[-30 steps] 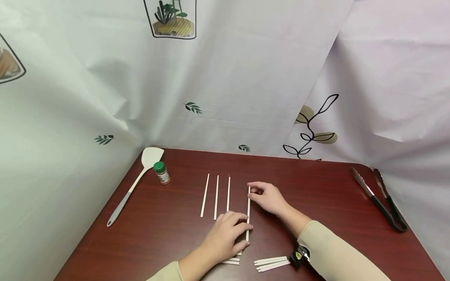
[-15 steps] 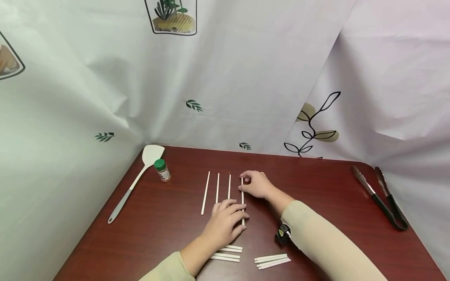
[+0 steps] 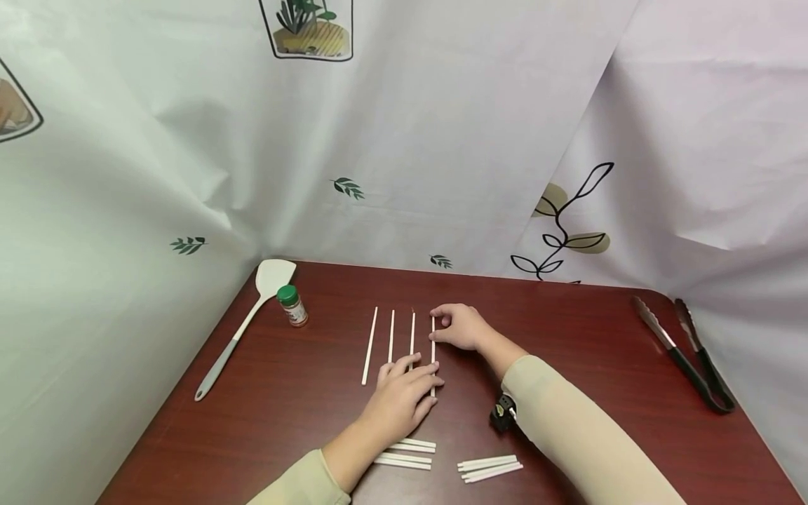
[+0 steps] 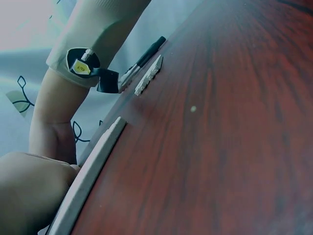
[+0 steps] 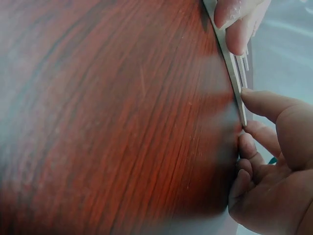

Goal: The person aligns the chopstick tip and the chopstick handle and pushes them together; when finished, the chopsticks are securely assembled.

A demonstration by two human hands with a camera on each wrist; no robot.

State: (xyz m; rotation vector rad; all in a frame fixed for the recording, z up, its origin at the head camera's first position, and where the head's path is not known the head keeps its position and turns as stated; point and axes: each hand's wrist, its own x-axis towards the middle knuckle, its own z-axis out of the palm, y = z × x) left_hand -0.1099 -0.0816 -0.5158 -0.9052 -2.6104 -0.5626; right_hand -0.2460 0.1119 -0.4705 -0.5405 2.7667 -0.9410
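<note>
My right hand (image 3: 463, 327) pinches the far end of a thin white stick (image 3: 433, 351) between thumb and forefinger; its other fingers curl under in the right wrist view. At the near end my left hand (image 3: 400, 396) has its fingertips and thumb on the same stick (image 5: 230, 61). This stick lies roughly parallel to three more white sticks on its left: a leftmost stick (image 3: 369, 346), a second stick (image 3: 391, 335) and a third stick (image 3: 413, 337). The left hand hides the near ends of the second and third.
White sticks (image 3: 404, 461) lie crosswise by my left wrist, partly covered by it. Several more white sticks (image 3: 490, 468) lie to their right. A spatula (image 3: 249, 319) and a green-capped spice jar (image 3: 293, 306) are at the table's left; black-handled tongs (image 3: 694, 375) at its right.
Both hands have moved left and away from me with the stick, bringing it closer to the three others. Over the last half second the shift is slight.
</note>
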